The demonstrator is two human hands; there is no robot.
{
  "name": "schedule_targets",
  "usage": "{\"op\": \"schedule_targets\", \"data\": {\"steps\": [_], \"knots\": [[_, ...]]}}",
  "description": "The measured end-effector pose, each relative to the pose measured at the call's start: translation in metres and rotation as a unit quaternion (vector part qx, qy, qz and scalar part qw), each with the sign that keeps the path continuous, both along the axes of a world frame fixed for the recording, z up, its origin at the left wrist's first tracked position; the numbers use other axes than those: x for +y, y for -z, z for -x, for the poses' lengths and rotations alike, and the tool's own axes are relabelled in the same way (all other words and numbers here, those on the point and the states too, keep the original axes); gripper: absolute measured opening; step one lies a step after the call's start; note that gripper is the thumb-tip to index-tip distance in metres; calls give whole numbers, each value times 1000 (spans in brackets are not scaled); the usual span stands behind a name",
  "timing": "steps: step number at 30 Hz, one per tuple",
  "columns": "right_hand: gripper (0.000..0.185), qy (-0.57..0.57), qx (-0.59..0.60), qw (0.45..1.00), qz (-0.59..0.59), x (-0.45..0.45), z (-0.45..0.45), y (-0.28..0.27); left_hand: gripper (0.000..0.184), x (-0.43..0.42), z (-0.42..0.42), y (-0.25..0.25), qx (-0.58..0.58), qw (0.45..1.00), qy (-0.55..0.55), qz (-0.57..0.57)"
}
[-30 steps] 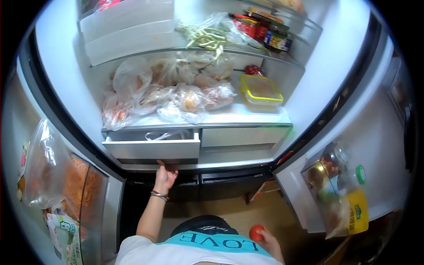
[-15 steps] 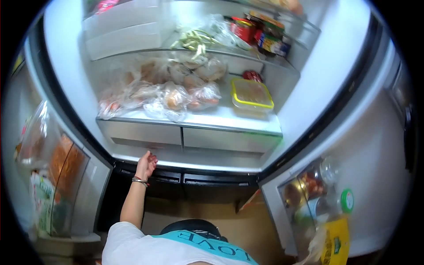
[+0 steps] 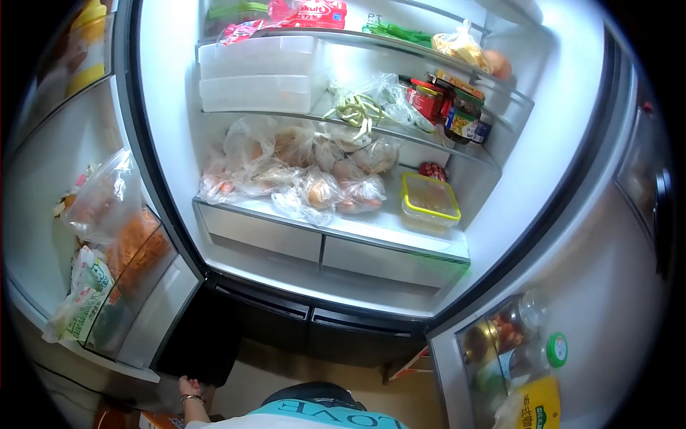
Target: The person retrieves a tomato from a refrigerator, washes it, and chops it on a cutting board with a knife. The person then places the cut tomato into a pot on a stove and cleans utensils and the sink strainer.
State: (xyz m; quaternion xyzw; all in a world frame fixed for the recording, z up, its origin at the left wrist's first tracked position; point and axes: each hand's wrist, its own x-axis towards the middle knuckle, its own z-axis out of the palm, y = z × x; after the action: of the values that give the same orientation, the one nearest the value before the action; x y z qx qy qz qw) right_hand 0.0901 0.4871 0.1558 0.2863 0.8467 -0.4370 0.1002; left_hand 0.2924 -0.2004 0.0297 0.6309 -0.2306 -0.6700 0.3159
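My left hand, with bracelets on its wrist, is low at the left, below the bottom corner of the open left fridge door. Its fingers look curled in and nothing shows in them. An orange-and-white box lies close beneath it at the frame's edge. My right hand is out of view. Ahead stands the open fridge, its lower shelf holding clear plastic bags of food and a yellow-rimmed lidded container.
Higher shelves hold white bins, green beans, jars and a red package. Black drawers run below. The right door rack bears jars, a green-capped bottle and a yellow packet. Bagged food fills the left rack.
My left hand has moved down and left, away from the front of the fridge's lower compartment. The view has shifted, showing more of the upper shelves.
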Motion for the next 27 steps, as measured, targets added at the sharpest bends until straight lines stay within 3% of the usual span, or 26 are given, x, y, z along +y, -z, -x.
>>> {"op": "schedule_targets", "data": {"steps": [2,6,9,15,17,21,23,25,26,27], "knots": [[40,-14,3,1000,13,-19,1,-3,32,-26,-18,7,-41,998,-21,44],[40,-39,8,998,42,-54,-4,-7,32,-37,-23,-25,-113,977,-116,140],[40,-56,10,996,64,-82,-11,-8,22,-48,-36,-29,-98,975,4,201],[39,-82,9,990,118,-136,-28,-6,29,-46,-38,-40,22,964,-20,265],[39,-87,8,985,149,-149,-35,-1,27,-50,-43,-41,39,969,-3,245],[39,-111,3,969,221,-172,-46,4,21,-45,-46,4,50,977,-12,208],[39,-120,-1,958,259,-177,-52,9,34,6,-26,-46,21,970,142,196],[39,-130,-7,947,294,-183,-58,15,32,36,2,-69,139,977,43,155],[39,-135,-10,940,312,-183,-62,22,31,27,2,-47,211,970,-14,122],[39,-139,-14,937,321,-180,-67,25,34,22,-4,-42,210,973,-18,99]]}}
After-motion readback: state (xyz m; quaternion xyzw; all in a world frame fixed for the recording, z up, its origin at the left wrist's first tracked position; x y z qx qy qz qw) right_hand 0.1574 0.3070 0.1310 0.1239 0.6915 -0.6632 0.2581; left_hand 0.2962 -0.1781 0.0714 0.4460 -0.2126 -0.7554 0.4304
